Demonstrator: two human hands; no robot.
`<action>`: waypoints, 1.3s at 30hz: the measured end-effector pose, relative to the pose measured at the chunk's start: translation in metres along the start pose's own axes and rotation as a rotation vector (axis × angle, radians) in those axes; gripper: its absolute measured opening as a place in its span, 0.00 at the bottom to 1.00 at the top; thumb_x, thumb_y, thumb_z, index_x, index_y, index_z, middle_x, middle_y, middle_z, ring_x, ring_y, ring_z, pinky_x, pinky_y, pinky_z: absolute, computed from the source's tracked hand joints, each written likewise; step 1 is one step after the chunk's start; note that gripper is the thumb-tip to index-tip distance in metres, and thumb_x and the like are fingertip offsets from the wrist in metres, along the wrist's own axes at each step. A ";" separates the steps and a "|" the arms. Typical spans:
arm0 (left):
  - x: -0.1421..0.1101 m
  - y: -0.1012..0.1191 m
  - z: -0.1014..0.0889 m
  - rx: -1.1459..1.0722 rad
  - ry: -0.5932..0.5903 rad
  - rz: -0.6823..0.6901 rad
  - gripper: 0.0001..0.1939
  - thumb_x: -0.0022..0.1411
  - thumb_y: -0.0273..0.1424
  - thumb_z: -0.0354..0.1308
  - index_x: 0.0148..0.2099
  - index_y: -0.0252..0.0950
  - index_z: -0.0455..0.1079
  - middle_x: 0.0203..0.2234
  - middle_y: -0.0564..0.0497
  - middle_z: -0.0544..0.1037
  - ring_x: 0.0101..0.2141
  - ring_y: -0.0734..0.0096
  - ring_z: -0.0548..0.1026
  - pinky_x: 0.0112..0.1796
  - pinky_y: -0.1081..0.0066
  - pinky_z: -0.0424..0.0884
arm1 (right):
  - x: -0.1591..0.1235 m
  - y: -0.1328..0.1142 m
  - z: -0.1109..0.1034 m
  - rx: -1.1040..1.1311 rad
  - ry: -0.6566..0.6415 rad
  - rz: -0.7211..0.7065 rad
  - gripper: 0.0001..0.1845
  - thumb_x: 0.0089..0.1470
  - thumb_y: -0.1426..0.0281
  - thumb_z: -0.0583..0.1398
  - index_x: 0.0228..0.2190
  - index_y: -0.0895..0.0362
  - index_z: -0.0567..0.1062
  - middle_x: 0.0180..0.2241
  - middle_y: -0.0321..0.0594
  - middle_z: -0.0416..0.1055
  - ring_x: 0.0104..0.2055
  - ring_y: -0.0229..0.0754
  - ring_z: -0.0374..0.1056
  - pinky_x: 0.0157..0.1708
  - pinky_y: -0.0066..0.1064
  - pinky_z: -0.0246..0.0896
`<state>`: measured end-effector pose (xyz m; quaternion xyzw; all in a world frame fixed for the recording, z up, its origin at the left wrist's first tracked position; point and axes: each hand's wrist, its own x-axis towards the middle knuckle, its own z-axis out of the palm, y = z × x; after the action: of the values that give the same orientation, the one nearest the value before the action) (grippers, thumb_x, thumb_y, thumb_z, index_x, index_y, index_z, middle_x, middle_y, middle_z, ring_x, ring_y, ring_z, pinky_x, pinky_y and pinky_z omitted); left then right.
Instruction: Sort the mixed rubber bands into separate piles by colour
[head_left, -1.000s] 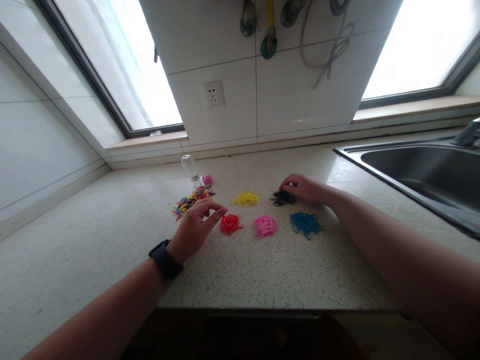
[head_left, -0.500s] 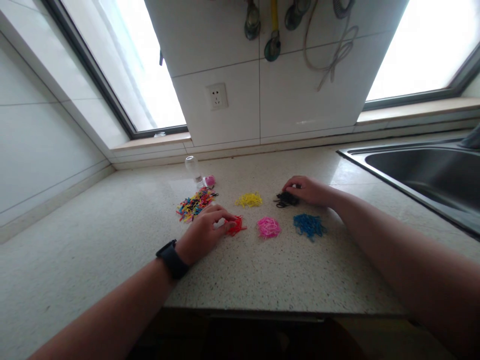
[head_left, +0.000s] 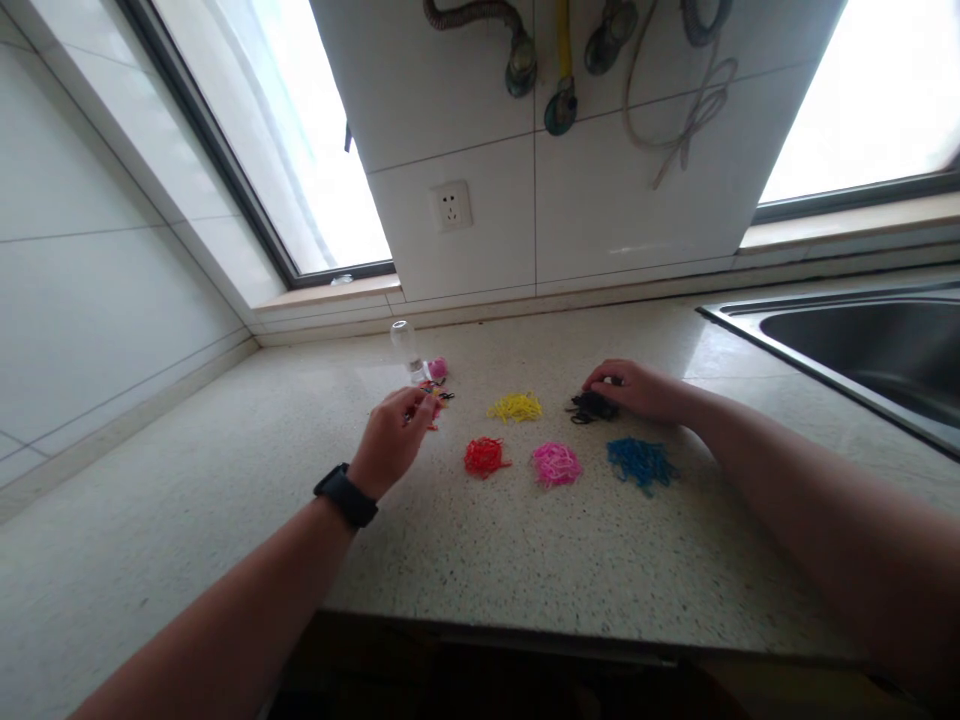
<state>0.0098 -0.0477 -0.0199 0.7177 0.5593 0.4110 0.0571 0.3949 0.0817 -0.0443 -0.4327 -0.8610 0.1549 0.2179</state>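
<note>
Small elastic bands lie sorted by colour on a speckled counter (head_left: pixel 487 570): a yellow pile (head_left: pixel 514 407), a red pile (head_left: pixel 484 456), a pink pile (head_left: pixel 556 464), a blue pile (head_left: pixel 640 462) and a black pile (head_left: pixel 587 409). My left hand (head_left: pixel 391 438), with a black watch on the wrist, hovers over a mixed-colour pile (head_left: pixel 438 396) and hides most of it; its fingers are curled in a pinch. My right hand (head_left: pixel 636 388) rests on the counter with its fingertips closed on the right side of the black pile.
A small clear bottle (head_left: pixel 404 344) lies beside a pink cap (head_left: pixel 438 368) behind the mixed pile. A steel sink (head_left: pixel 847 345) is set into the counter at right. A wall socket (head_left: pixel 452 206) and hanging hoses are on the tiled wall behind.
My left hand left the red pile and moved up and back to the mixed-colour pile. My right hand stayed on the black pile. The camera shifted slightly left.
</note>
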 end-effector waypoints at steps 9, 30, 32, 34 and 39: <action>0.023 -0.100 -0.039 0.104 0.134 -0.241 0.21 0.65 0.41 0.47 0.41 0.33 0.77 0.37 0.45 0.81 0.39 0.60 0.77 0.41 0.65 0.69 | 0.001 0.001 0.001 0.016 -0.003 0.014 0.17 0.56 0.61 0.56 0.37 0.55 0.81 0.39 0.46 0.77 0.41 0.50 0.72 0.43 0.39 0.66; 0.020 -0.120 -0.032 0.218 -0.170 -0.103 0.19 0.62 0.39 0.54 0.49 0.37 0.79 0.40 0.44 0.75 0.33 0.67 0.73 0.38 0.67 0.70 | -0.001 -0.003 -0.001 0.020 0.002 0.032 0.16 0.56 0.61 0.56 0.37 0.55 0.81 0.39 0.46 0.77 0.41 0.49 0.72 0.43 0.40 0.68; 0.019 -0.118 -0.032 0.220 -0.164 -0.106 0.18 0.62 0.39 0.55 0.47 0.36 0.79 0.38 0.45 0.75 0.31 0.68 0.72 0.36 0.68 0.69 | -0.001 -0.004 -0.001 0.022 0.002 0.028 0.16 0.56 0.61 0.56 0.37 0.55 0.81 0.39 0.46 0.77 0.41 0.50 0.72 0.44 0.41 0.67; 0.019 -0.116 -0.033 0.221 -0.157 -0.108 0.17 0.61 0.38 0.55 0.45 0.36 0.79 0.37 0.46 0.75 0.30 0.69 0.71 0.35 0.69 0.69 | -0.001 -0.003 -0.001 0.024 0.005 0.019 0.16 0.55 0.61 0.57 0.37 0.55 0.81 0.39 0.46 0.77 0.41 0.50 0.72 0.45 0.41 0.67; 0.019 -0.113 -0.033 0.219 -0.138 -0.118 0.14 0.59 0.38 0.56 0.39 0.34 0.77 0.35 0.47 0.76 0.29 0.69 0.70 0.34 0.69 0.67 | 0.000 -0.003 -0.001 0.022 0.004 0.022 0.16 0.55 0.61 0.57 0.37 0.55 0.81 0.39 0.47 0.77 0.41 0.50 0.72 0.45 0.42 0.67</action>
<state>-0.0964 -0.0025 -0.0494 0.7122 0.6365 0.2933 0.0409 0.3932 0.0805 -0.0424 -0.4402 -0.8539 0.1656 0.2228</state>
